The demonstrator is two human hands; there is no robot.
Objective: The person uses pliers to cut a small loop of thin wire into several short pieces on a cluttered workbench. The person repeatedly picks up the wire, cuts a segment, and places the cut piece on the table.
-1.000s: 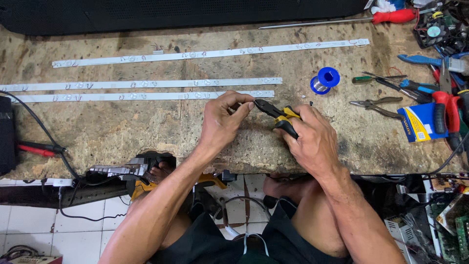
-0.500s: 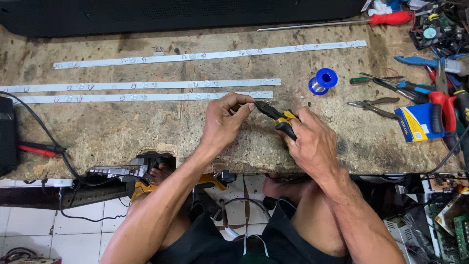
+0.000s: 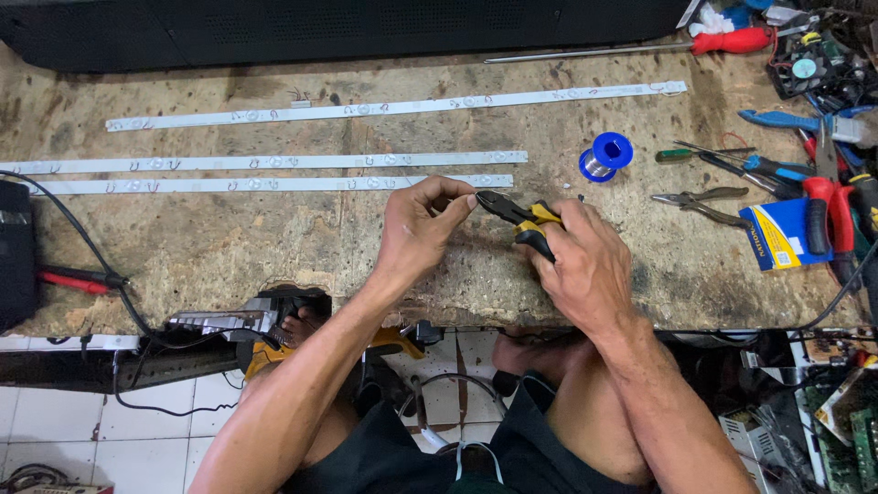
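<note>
Worn workbench (image 3: 229, 247), hands pinching, gripping pliers (image 3: 512, 212)

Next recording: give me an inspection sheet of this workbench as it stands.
Surface: worn, stained wooden bench.
Job's things: yellow-handled cutters; three white strips lying lengthwise.
Clutter: blue solder spool, pliers, red-handled screwdriver, blue box at the right.
Grips: right hand holds the cutters; left hand pinches something too small to tell at their tip.
Cables: black cable on the left.
Surroundings: tiled floor, circuit boards below right.
</note>
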